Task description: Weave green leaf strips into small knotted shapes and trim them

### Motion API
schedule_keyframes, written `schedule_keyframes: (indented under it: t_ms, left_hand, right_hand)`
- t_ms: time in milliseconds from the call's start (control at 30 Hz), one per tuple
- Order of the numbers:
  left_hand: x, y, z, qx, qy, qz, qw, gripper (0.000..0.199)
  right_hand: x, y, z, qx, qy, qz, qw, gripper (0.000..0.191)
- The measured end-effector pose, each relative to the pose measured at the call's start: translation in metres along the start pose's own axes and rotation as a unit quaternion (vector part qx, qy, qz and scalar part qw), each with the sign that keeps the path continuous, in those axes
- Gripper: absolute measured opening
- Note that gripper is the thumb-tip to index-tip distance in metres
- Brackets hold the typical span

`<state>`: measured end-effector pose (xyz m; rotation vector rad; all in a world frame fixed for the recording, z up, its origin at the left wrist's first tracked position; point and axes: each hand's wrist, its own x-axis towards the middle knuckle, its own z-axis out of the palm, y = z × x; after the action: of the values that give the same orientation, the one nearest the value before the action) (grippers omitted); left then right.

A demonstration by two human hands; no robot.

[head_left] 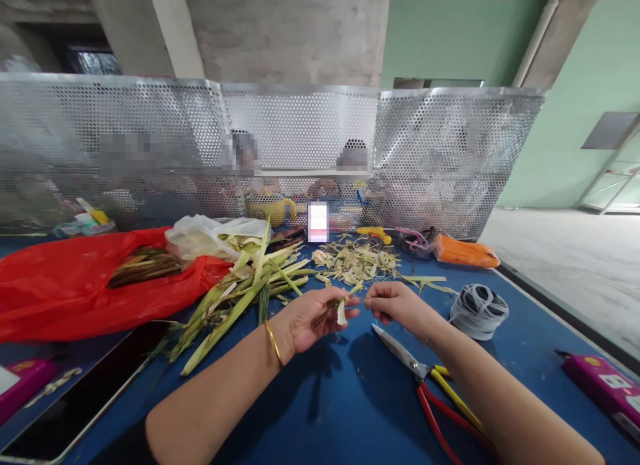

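My left hand (pixel 313 318), with a gold bangle at the wrist, is closed around a small bundle of dried plant strips (pixel 342 311); a pale piece sticks out between thumb and fingers. Close by on its right, my right hand (pixel 393 303) has thumb and fingertips pinched together. Whatever it pinches is too small to make out. Below the right hand lie scissors (pixel 423 371) with one red and one yellow handle. Long green and straw-coloured leaves (pixel 235 298) are heaped left of my left hand. Beyond both hands is a pile of short plant scraps (pixel 357 259).
A red plastic bag (pixel 65 278) and a tablet-like dark screen (pixel 95 391) lie left. To the right are a ball of grey yarn (pixel 480 311), an orange packet (pixel 465 251) and a magenta box (pixel 603 388). A perforated metal screen (pixel 300 128) stands behind the blue table (pixel 320 411).
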<state>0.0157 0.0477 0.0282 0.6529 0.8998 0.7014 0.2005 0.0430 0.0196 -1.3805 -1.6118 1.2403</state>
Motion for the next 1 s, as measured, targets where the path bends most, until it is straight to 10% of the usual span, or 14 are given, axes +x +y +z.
schedule_keyframes:
  t_ms: [200,400,633,1000]
  left_hand:
    - [-0.001,0.005,-0.004,-0.067,-0.022,-0.031,0.997,0.012]
    - [-0.003,0.005,-0.003,-0.069,-0.037,-0.036,0.996,0.015]
    - [0.004,-0.003,-0.005,-0.037,-0.023,-0.004,0.999,0.014]
    - [0.004,-0.001,-0.006,0.016,0.015,-0.003,1.000,0.015]
  right_hand:
    - [0.000,0.005,-0.003,-0.052,-0.002,-0.033,0.998,0.009]
    - [-0.001,0.001,-0.003,-0.079,0.168,-0.129,0.974,0.020]
    - [-0.010,-0.005,0.028,0.086,-0.003,-0.058,0.995,0.027]
    - [-0.010,-0.006,0.016,0.113,-0.039,-0.021,0.993,0.032]
